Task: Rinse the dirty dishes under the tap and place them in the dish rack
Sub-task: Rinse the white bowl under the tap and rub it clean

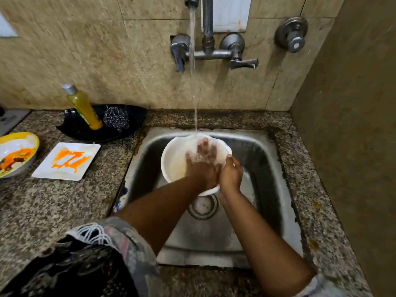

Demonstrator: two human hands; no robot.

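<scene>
Now both hands point(216, 168) rinse white bowl point(175, 159)

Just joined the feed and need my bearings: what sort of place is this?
Most likely a home kitchen's washing-up corner: a steel sink set into a granite counter, a wall tap running onto a white bowl, and dish soap beside a scrubber.

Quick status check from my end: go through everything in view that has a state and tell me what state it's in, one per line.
Tap: running.
White bowl: in the sink, under the stream.
Left hand: open, rubbing inside the bowl.
Right hand: gripping the bowl's rim.
Square plate: on the counter, orange-smeared.
Yellow-rimmed bowl: on the counter, food residue inside.
Soap bottle: capped, leaning in the black dish.
</scene>
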